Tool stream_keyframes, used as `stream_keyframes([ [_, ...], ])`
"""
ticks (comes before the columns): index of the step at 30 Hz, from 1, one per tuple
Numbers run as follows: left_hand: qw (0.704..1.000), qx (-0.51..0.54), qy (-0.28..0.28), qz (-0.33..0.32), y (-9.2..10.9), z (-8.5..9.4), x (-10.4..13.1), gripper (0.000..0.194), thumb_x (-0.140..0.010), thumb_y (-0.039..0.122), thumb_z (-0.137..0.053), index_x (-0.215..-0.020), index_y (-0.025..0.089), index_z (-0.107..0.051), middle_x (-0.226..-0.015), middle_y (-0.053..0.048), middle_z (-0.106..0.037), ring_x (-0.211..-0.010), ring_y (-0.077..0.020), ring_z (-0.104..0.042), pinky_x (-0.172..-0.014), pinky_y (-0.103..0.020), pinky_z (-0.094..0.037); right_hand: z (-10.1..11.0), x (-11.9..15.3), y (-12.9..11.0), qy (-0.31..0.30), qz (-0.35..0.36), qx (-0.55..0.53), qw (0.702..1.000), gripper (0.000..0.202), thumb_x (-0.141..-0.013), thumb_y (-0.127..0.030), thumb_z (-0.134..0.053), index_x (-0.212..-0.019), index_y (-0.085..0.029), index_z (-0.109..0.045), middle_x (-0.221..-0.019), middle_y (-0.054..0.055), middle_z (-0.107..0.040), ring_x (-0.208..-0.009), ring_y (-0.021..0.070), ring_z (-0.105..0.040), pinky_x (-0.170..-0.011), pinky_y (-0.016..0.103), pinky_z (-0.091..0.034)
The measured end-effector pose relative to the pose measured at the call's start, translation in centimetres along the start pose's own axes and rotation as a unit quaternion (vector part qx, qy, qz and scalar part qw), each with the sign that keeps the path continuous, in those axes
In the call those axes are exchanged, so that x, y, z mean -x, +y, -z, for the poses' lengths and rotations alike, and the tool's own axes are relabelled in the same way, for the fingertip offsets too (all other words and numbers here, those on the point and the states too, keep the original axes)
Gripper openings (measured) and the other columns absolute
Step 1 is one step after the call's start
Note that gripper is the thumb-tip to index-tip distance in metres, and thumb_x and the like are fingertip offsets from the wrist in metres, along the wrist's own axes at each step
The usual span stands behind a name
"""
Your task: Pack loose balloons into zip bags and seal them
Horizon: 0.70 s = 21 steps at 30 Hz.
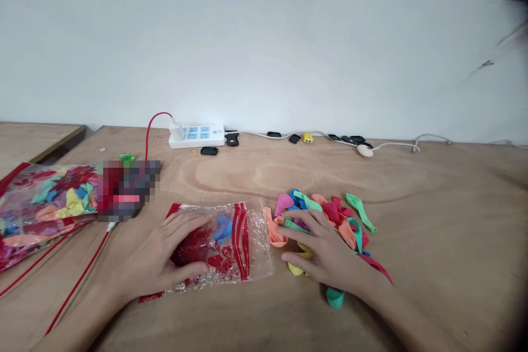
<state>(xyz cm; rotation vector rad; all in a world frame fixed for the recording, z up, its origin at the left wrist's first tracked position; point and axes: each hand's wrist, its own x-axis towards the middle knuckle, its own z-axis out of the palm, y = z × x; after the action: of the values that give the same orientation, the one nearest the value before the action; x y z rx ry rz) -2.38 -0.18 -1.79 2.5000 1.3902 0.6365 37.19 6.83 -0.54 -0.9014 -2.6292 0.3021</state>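
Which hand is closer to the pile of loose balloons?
Right. The right hand is over the balloon pile, fingers spread; the left hand is farther left, over the plastic bag.

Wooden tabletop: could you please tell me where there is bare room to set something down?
Bare wood shows right of the deflated balloons, and between the printed plastic bag at the left hand and the power strip. It's crowded around the right hand and the balloon-filled bag.
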Motion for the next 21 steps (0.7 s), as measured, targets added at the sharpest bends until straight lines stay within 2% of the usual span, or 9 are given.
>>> stream_keyframes([
  [3,1.000,0.000,-0.001,0.004,-0.11,-0.10,0.06,0.080,-0.092,0.056,-0.078,-0.158,0.031,-0.041,-0.152,-0.009,-0.062,-0.132,-0.0347,-0.064,-0.109,-0.049,-0.055,0.03,0.04,0.09,-0.039,0.010,0.042,0.998,0.036,-0.101,-0.046,-0.066,-0.137,-0.037,-0.068,-0.150,0.009,-0.056,-0.138,0.0368,-0.051,-0.107,0.060,-0.051],
  [6,1.000,0.005,0.002,0.004,-0.12,-0.12,0.01,0.079,-0.092,0.056,-0.077,-0.158,0.031,-0.042,-0.152,-0.010,-0.062,-0.133,-0.0350,-0.064,-0.109,-0.049,-0.055,0.03,0.08,0.13,-0.038,0.015,0.055,0.998,0.033,-0.101,-0.039,-0.065,-0.134,-0.036,-0.070,-0.152,0.009,-0.054,-0.142,0.0375,-0.047,-0.111,0.063,-0.047],
  [10,1.000,-0.003,-0.002,0.000,0.14,0.10,-0.18,0.078,-0.093,0.056,-0.076,-0.158,0.030,-0.041,-0.150,-0.010,-0.063,-0.130,-0.0341,-0.065,-0.106,-0.049,-0.056,0.07,0.05,-0.07,-0.035,0.034,0.060,0.997,0.056,-0.097,-0.019,-0.059,-0.149,-0.037,-0.059,-0.154,0.011,-0.050,-0.145,0.0366,-0.044,-0.110,0.061,-0.049],
  [12,1.000,-0.007,-0.003,-0.002,0.23,0.16,-0.20,0.078,-0.093,0.056,-0.076,-0.157,0.030,-0.041,-0.149,-0.010,-0.064,-0.129,-0.0335,-0.066,-0.106,-0.048,-0.057,0.07,-0.06,-0.22,-0.036,0.047,0.059,0.997,0.062,-0.095,-0.013,-0.057,-0.152,-0.037,-0.057,-0.154,0.012,-0.050,-0.145,0.0362,-0.044,-0.109,0.060,-0.050],
  [14,1.000,-0.005,0.000,-0.002,0.20,0.11,-0.14,0.078,-0.093,0.055,-0.076,-0.158,0.030,-0.041,-0.150,-0.009,-0.063,-0.130,-0.0331,-0.065,-0.107,-0.048,-0.056,0.02,-0.20,-0.33,-0.029,0.045,0.056,0.997,0.055,-0.096,-0.015,-0.058,-0.147,-0.037,-0.061,-0.152,0.011,-0.052,-0.144,0.0360,-0.046,-0.108,0.060,-0.050],
  [18,1.000,-0.008,0.001,-0.002,-0.06,-0.05,0.11,0.078,-0.093,0.054,-0.076,-0.159,0.030,-0.040,-0.152,-0.009,-0.061,-0.133,-0.0328,-0.063,-0.110,-0.048,-0.054,-0.32,-0.38,-0.39,0.006,0.012,0.049,0.999,0.029,-0.100,-0.025,-0.062,-0.124,-0.034,-0.075,-0.145,0.010,-0.058,-0.140,0.0345,-0.050,-0.109,0.057,-0.050],
  [21,1.000,-0.016,0.001,0.004,-0.10,0.00,0.23,0.077,-0.093,0.055,-0.075,-0.158,0.030,-0.041,-0.152,-0.009,-0.062,-0.133,-0.0330,-0.063,-0.111,-0.047,-0.053,-0.69,-0.38,-0.43,0.033,0.011,0.032,0.999,0.021,-0.102,-0.026,-0.062,-0.115,-0.033,-0.077,-0.140,0.009,-0.062,-0.137,0.0321,-0.054,-0.109,0.055,-0.049],
])
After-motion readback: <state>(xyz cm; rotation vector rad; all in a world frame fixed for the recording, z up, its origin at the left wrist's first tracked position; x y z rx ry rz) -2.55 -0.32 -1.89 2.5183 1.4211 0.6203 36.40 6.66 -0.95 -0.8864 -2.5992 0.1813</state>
